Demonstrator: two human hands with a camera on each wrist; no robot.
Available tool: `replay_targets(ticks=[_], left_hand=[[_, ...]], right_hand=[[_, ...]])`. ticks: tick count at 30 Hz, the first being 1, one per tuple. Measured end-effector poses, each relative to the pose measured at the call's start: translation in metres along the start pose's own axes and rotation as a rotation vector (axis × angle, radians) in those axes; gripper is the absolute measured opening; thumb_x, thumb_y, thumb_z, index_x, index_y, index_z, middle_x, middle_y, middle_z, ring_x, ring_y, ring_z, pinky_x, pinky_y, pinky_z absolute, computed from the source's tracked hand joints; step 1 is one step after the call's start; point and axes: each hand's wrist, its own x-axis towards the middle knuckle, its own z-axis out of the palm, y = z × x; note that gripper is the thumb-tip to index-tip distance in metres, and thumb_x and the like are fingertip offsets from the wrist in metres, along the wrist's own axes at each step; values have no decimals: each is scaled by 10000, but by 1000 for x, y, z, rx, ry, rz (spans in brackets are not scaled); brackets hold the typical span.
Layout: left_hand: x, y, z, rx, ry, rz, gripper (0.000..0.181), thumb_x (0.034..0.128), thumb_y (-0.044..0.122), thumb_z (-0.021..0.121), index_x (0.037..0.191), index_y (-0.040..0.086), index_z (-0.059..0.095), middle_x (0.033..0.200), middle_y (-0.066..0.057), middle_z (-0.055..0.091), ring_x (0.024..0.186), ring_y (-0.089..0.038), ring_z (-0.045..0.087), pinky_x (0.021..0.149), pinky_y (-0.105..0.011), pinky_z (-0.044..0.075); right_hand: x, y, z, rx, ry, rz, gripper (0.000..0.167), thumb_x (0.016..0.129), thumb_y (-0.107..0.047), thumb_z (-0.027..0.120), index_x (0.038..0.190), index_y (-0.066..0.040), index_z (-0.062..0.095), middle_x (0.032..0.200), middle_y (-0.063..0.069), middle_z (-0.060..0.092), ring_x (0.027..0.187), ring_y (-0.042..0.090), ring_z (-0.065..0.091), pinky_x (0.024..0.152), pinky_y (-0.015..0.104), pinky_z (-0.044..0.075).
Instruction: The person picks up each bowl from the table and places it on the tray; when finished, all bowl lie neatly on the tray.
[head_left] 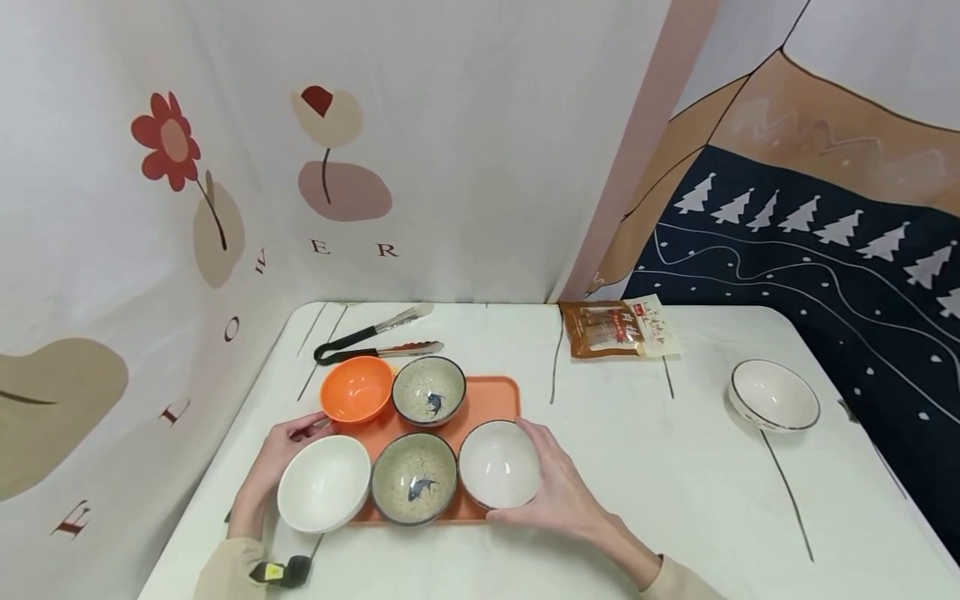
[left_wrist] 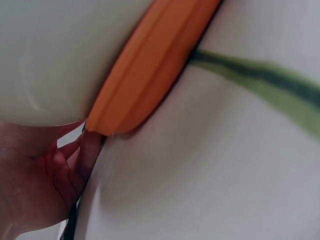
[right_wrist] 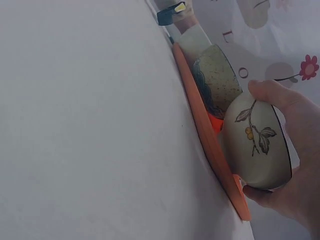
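Note:
In the head view an orange tray (head_left: 491, 400) carries several bowls. My right hand (head_left: 558, 487) grips a white bowl (head_left: 498, 464) at the tray's front right; the right wrist view shows a leaf-and-berry print on this bowl (right_wrist: 257, 142), with fingers and thumb spanning it. My left hand (head_left: 281, 450) holds the tray's left edge, its thumb side partly hidden by a plain white bowl (head_left: 325, 483). In the left wrist view bent fingers meet the tray's end (left_wrist: 145, 75). Two speckled fish-pattern bowls (head_left: 415, 479) and an orange bowl (head_left: 356, 390) sit beside these.
Black-handled tongs (head_left: 375, 337) lie behind the tray. A brown snack packet (head_left: 618, 327) lies at the table's back edge. Another white bowl (head_left: 775, 396) with a dark rim stands far right. Printed curtains (head_left: 480, 150) border the table.

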Motion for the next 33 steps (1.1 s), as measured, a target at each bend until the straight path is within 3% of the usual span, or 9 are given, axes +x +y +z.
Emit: replay_targets(ticks=[16, 22, 25, 33], left_hand=[[-3, -2, 3, -21, -9, -5, 646, 995, 388, 653, 1481, -3, 486, 1121, -134, 680, 902, -123, 601, 720, -225, 558], [-2, -3, 1, -15, 0, -4, 624, 1003, 365, 647, 1477, -9, 488, 1103, -122, 683, 890, -110, 598, 716, -224, 553], [-1, -2, 1, -16, -2, 1, 615, 1008, 350, 643, 1477, -14, 485, 1103, -126, 681, 889, -109, 600, 719, -225, 555], [0, 0, 1, -6, 2, -11, 659, 995, 403, 650, 1483, -6, 481, 1104, -122, 680, 881, -121, 593, 704, -227, 547]], right_hand=[[2, -4, 0, -108, -42, 9, 1221, 573, -518, 956, 1527, -36, 366, 1431, 82, 483, 1249, 259, 573, 981, 513, 524], [2, -7, -2, -160, -84, -27, 1282, 589, -546, 954, 1565, -30, 301, 1471, 100, 439, 1292, 268, 551, 1016, 477, 515], [1, -7, -4, -136, -104, -32, 1290, 605, -534, 953, 1578, -30, 271, 1489, 111, 421, 1325, 271, 525, 1046, 489, 493], [-3, -6, -21, 7, -115, 56, 1186, 673, -581, 897, 1582, -125, 288, 1557, 88, 390, 1396, 221, 458, 1085, 532, 444]])
